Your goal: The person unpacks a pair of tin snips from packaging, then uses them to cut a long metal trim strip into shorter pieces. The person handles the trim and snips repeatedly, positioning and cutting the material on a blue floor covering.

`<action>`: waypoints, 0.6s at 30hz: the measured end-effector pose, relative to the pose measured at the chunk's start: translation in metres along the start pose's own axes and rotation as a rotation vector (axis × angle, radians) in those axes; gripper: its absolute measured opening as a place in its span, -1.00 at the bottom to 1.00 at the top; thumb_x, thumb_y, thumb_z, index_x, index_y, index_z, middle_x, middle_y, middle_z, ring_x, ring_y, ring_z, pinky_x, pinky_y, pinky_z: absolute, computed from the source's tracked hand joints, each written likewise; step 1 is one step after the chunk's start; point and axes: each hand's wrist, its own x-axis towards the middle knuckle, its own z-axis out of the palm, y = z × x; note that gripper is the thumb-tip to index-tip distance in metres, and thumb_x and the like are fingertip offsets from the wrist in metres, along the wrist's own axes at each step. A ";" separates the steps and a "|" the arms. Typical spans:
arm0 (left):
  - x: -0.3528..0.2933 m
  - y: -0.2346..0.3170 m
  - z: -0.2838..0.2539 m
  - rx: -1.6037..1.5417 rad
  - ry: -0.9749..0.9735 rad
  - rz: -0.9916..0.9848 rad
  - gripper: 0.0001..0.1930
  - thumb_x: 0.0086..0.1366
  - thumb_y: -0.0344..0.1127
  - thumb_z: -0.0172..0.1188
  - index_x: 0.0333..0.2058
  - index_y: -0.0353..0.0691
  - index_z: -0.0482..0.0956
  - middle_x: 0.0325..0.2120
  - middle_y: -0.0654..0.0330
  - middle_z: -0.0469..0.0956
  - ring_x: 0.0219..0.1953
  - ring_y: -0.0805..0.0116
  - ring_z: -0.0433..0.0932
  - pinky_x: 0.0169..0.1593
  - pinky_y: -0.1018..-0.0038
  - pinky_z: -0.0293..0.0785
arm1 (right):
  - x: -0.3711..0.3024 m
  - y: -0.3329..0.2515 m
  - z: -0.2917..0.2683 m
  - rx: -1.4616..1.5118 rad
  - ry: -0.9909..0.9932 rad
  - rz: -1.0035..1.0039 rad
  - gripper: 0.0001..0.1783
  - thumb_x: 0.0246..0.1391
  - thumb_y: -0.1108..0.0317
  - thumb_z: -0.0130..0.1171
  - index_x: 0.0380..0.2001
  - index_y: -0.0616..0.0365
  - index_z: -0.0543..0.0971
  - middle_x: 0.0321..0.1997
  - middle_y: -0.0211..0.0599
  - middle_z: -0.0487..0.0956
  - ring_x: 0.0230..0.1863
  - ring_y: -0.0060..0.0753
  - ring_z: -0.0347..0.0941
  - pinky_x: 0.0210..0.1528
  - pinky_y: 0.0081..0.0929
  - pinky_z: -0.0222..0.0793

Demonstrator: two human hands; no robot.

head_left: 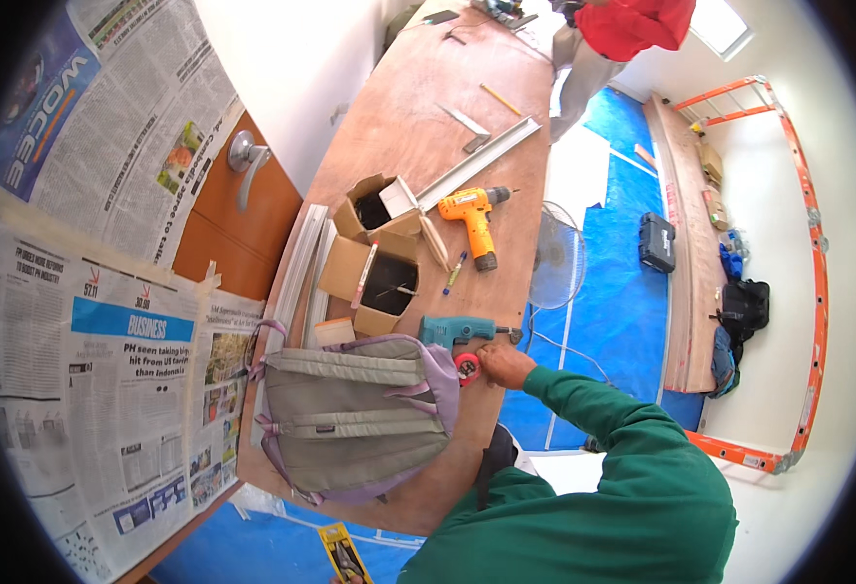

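Note:
My right hand (508, 366), in a green sleeve, reaches across to the table's right edge. Its fingers are closed at the side of a red tape measure (467, 368). Just beyond lies a teal power drill (455, 332). A grey backpack with lilac trim (355, 419) lies left of the tape measure. At the bottom edge, my left hand (348, 580) shows only as a sliver of fingers. It holds a yellow package (342, 553) with a grey metal hand tool in it.
On the wooden table (389, 127) are an orange cordless drill (474, 222), open cardboard boxes (389, 282), a marker (455, 273) and a metal channel (476, 164). A fan (556, 255) stands beside it. A person in red (632, 24) stands at the far end. An orange ladder (809, 292) is right.

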 end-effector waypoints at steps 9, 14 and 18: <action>-0.016 0.007 0.024 0.111 -0.138 0.178 -0.69 0.30 -0.26 0.47 -0.06 -0.21 0.62 -0.38 0.30 0.62 -0.41 0.45 0.57 -0.37 0.46 0.50 | -0.015 -0.014 0.017 -0.027 0.034 0.118 -0.48 -0.09 0.30 0.55 -0.10 0.22 0.52 -0.12 0.05 0.66 0.05 0.24 0.61 0.10 0.05 0.55; -0.018 -0.001 -0.041 0.313 -0.034 0.191 -0.68 0.30 -0.24 0.52 -0.10 -0.20 0.60 -0.37 0.28 0.68 -0.51 0.52 0.56 -0.53 0.50 0.42 | -0.063 -0.096 0.071 0.067 -0.053 0.323 -0.48 0.07 0.11 0.50 -0.11 0.30 0.55 -0.17 0.13 0.67 -0.04 0.31 0.64 0.01 0.11 0.55; 0.013 -0.003 -0.092 0.221 -0.093 0.225 -0.71 0.30 -0.32 0.50 -0.11 -0.21 0.59 -0.37 0.30 0.68 -0.48 0.53 0.57 -0.52 0.53 0.41 | -0.085 -0.200 0.155 0.023 -0.137 0.248 0.01 -0.02 -0.17 0.57 0.15 0.56 0.44 0.08 0.36 0.59 0.25 0.37 0.50 0.27 0.14 0.42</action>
